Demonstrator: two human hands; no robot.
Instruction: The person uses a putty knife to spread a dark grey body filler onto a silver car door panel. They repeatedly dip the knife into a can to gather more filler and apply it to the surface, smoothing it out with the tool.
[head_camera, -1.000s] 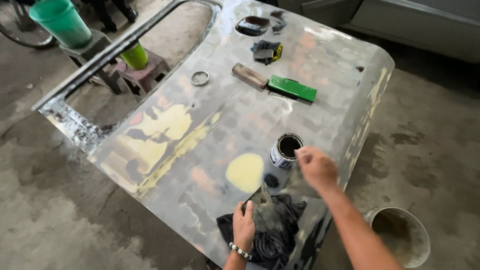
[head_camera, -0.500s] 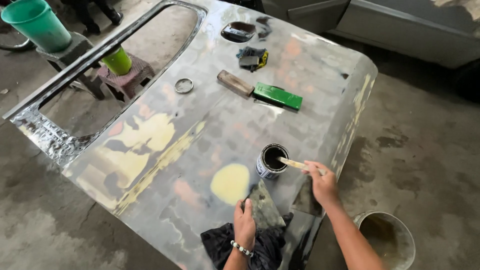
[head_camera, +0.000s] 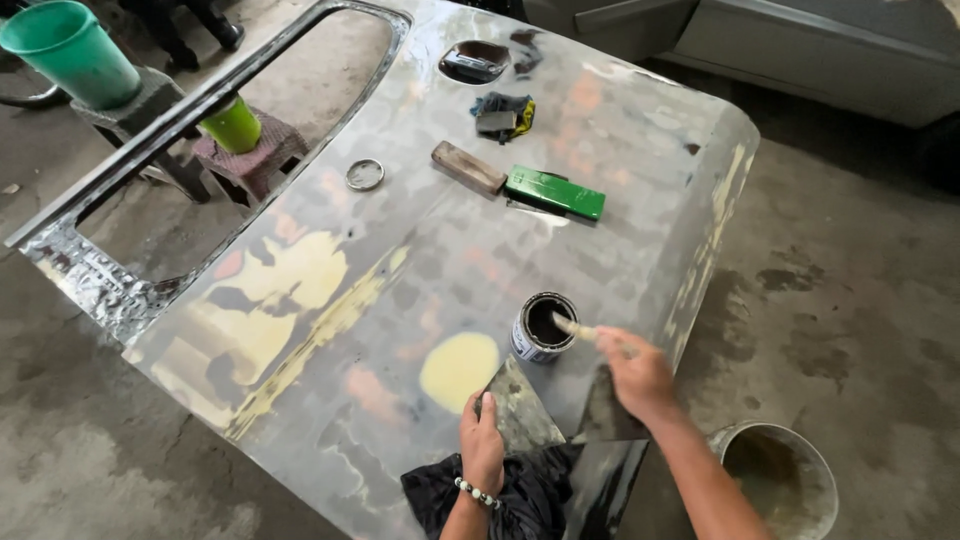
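Since the earlier frame your right hand (head_camera: 640, 375) has drawn its pale flat stick (head_camera: 580, 329), fingers closed on it, over the small open round tin (head_camera: 545, 327); your left hand (head_camera: 483, 447) pins a grey spreader blade (head_camera: 520, 410) just below-left.

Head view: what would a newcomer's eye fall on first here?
The bare-metal car door panel lying flat, patched with yellow filler. Near its lower edge the right hand holds a stick at the rim of an open can, while the left hand steadies a flat spreader. A green block lies farther up.
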